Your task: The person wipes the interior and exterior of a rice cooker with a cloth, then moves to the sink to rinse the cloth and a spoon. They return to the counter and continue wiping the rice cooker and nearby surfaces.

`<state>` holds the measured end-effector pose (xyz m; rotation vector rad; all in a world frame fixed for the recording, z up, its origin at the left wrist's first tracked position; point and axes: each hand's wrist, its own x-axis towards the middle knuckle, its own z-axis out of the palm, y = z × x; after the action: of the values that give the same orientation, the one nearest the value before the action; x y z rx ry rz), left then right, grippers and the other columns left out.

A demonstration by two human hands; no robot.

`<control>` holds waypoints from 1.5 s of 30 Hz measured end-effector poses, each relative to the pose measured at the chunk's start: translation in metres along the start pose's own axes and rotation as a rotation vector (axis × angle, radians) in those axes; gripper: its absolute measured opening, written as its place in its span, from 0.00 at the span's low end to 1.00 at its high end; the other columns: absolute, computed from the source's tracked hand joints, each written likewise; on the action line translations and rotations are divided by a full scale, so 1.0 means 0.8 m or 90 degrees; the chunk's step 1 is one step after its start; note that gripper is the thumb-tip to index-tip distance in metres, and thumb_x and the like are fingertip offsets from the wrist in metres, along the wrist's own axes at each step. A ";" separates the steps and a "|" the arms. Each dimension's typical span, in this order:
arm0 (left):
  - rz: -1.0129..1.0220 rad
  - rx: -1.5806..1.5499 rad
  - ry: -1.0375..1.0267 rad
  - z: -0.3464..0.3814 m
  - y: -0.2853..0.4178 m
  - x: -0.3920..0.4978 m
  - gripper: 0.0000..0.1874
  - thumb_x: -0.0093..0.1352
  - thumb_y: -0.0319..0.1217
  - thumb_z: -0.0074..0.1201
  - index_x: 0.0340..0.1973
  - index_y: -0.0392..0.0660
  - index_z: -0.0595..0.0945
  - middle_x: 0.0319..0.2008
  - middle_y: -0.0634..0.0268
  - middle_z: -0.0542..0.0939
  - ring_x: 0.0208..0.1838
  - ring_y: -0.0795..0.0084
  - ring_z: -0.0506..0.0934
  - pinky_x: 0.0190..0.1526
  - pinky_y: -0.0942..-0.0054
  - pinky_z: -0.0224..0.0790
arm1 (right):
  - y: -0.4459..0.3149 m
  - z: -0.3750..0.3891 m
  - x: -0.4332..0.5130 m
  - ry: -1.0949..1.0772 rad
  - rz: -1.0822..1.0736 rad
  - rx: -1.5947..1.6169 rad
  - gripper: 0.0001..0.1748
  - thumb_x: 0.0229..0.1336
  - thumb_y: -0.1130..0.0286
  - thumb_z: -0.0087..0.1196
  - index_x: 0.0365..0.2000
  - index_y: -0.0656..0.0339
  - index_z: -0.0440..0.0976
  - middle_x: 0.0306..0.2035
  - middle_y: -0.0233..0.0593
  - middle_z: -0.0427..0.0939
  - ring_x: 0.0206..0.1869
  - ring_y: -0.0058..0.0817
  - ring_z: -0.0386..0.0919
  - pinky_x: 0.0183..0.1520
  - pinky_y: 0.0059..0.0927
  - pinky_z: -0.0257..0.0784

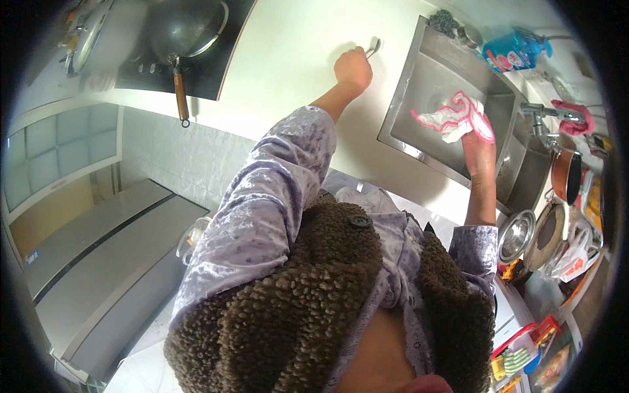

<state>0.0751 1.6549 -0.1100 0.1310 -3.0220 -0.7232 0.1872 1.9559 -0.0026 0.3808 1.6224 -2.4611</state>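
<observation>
My left hand (353, 69) is closed around the handle of a small metal spoon (376, 46), just above or on the white countertop (287, 54). The spoon's bowl points away from my body, towards the sink side. My right hand (479, 150) grips a white cloth with a pink edge (454, 118), which hangs crumpled over the basin of a stainless steel sink (400, 130). Part of the sink's floor and drain lies behind the cloth, and my right fingers are mostly hidden by it.
A wok (184, 29) with a wooden handle stands on the black cooktop (140, 69) at the left. By the sink are a steel faucet (538, 115), a blue soap bottle (511, 51), a scouring pad (443, 23) and a pink cloth (572, 118). A steel bowl (517, 237) and a saucepan (565, 169) stand right.
</observation>
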 end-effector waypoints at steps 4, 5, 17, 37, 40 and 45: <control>-0.072 -0.440 -0.129 -0.025 0.002 -0.028 0.05 0.70 0.30 0.48 0.38 0.43 0.77 0.30 0.56 0.83 0.28 0.64 0.79 0.33 0.67 0.71 | -0.008 0.019 0.001 -0.007 -0.002 0.044 0.24 0.71 0.64 0.45 0.63 0.63 0.63 0.61 0.39 0.71 0.62 0.30 0.70 0.67 0.37 0.62; -0.125 -0.579 -0.178 -0.033 0.009 -0.042 0.05 0.71 0.29 0.46 0.40 0.43 0.76 0.29 0.57 0.83 0.26 0.69 0.77 0.31 0.71 0.69 | -0.009 0.023 0.004 0.001 0.000 0.062 0.24 0.71 0.64 0.45 0.63 0.64 0.63 0.60 0.39 0.71 0.62 0.31 0.70 0.66 0.37 0.61; -0.061 -0.859 -0.335 -0.092 0.095 -0.150 0.06 0.72 0.27 0.42 0.40 0.43 0.76 0.24 0.62 0.79 0.21 0.79 0.67 0.25 0.77 0.59 | -0.001 0.091 -0.006 -0.007 -0.074 -0.107 0.18 0.70 0.70 0.46 0.58 0.61 0.69 0.61 0.36 0.71 0.63 0.28 0.67 0.65 0.34 0.62; -0.070 -0.602 -0.221 -0.130 0.098 -0.192 0.13 0.72 0.35 0.49 0.29 0.42 0.80 0.20 0.72 0.73 0.25 0.82 0.66 0.28 0.77 0.60 | 0.005 0.021 -0.016 0.002 -0.001 0.107 0.24 0.74 0.61 0.39 0.62 0.64 0.62 0.59 0.38 0.71 0.61 0.29 0.69 0.64 0.37 0.62; -0.031 -0.528 -0.190 -0.119 0.098 -0.196 0.11 0.72 0.34 0.49 0.31 0.42 0.81 0.19 0.71 0.73 0.24 0.82 0.67 0.28 0.77 0.60 | 0.004 0.023 -0.041 0.020 -0.050 0.038 0.21 0.71 0.64 0.46 0.58 0.65 0.68 0.60 0.39 0.71 0.59 0.27 0.70 0.62 0.31 0.65; 0.145 -0.531 -0.137 -0.099 0.122 -0.220 0.09 0.71 0.31 0.49 0.35 0.41 0.81 0.23 0.65 0.77 0.26 0.72 0.73 0.32 0.72 0.66 | 0.017 0.059 -0.060 -0.074 -0.433 -0.527 0.14 0.62 0.74 0.55 0.48 0.61 0.76 0.50 0.37 0.76 0.52 0.26 0.74 0.54 0.25 0.68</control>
<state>0.2469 1.7219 0.0026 -0.3221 -2.5519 -1.9531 0.2310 1.9074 0.0174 -0.4939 2.8104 -1.7923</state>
